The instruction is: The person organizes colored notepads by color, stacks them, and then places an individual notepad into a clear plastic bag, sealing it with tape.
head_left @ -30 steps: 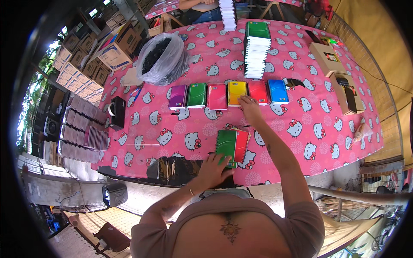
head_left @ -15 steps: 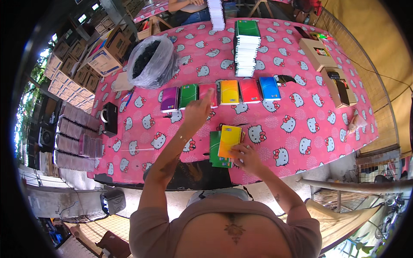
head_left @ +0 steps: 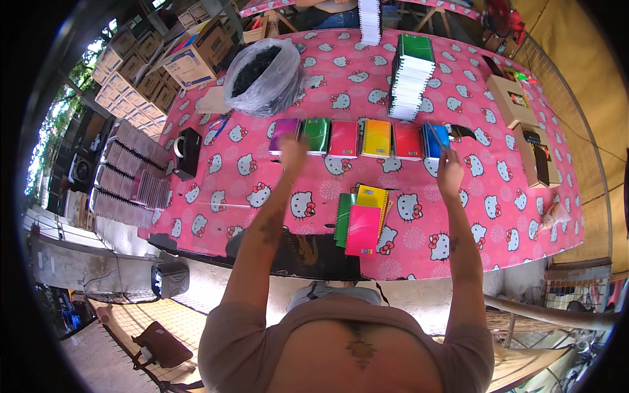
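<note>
Notebooks sit in a row of six across the middle of the frame, and I see both of my hands up at that row. My left hand [head_left: 293, 152] rests on the purple notebook [head_left: 284, 134] at the row's left end; I cannot tell whether it grips. My right hand [head_left: 449, 171] pinches the near edge of the blue notebook [head_left: 435, 140] at the right end. Below centre lies a small pile of notebooks [head_left: 362, 219], pink on top. Further up stand a tall stack [head_left: 410, 77] and a plastic bag [head_left: 264, 77] on the pink table [head_left: 249, 183].
</note>
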Tool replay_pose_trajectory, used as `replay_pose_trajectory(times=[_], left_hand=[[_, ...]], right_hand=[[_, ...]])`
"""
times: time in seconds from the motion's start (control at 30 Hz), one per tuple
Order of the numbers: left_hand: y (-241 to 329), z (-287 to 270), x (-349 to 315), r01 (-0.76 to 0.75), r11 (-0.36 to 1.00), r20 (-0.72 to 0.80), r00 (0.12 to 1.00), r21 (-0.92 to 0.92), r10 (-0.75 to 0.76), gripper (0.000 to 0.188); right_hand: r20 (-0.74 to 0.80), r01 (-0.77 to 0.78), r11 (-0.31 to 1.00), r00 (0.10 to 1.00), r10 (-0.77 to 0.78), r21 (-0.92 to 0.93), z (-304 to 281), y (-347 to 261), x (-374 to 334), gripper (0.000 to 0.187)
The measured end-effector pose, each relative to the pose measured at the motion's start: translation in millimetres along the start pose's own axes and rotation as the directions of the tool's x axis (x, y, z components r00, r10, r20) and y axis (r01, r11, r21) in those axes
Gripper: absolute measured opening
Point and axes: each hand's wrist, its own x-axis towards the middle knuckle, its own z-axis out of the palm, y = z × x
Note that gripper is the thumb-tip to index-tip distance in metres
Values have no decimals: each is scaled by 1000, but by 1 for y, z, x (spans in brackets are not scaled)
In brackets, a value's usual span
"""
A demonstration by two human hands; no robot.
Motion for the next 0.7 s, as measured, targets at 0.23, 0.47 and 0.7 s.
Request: replay_pose_trajectory(times=[0.23, 0.47, 0.7], left_hand=[[-23, -35, 34, 268, 958, 153, 956, -102, -251, 63], [121, -139, -129, 698, 110, 702, 675, -707, 228, 77], [134, -166, -214, 29, 741, 356, 889, -671, 288, 87]], right_hand=[[231, -235, 343, 971, 53, 909, -10, -62, -94, 28], [454, -478, 488, 874, 175, 730, 0, -78, -148, 32], [775, -831, -33, 502, 385, 555, -12, -127, -186, 65]])
